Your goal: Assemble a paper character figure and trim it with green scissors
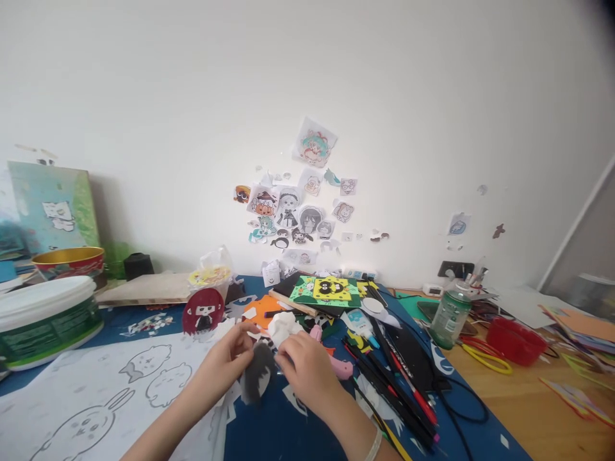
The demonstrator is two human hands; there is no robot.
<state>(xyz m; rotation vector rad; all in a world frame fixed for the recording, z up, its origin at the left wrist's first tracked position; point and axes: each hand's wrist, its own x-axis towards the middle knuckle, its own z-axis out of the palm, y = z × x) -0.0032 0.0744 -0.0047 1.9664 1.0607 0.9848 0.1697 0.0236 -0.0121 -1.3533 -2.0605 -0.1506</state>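
My left hand is closed, its fingers curled and the thumb along the edge of a dark grey and white paper cut-out. The cut-out hangs a little blurred between both hands. To its right, my right hand is closed in a pinch, fingertips turned in toward the cut-out; what they grip is hidden. Just behind the right fingers lies a crumpled white paper. A pink glue gun shows partly behind the right hand. Below the hands, a small black and white paper piece rests on the blue table cover.
Sheets with line drawings spread at the left, near a white-lidded green tub. Pens and markers pile up right of my hands. Farther right stand a green bottle and a red container. Paper cut-outs cover the wall.
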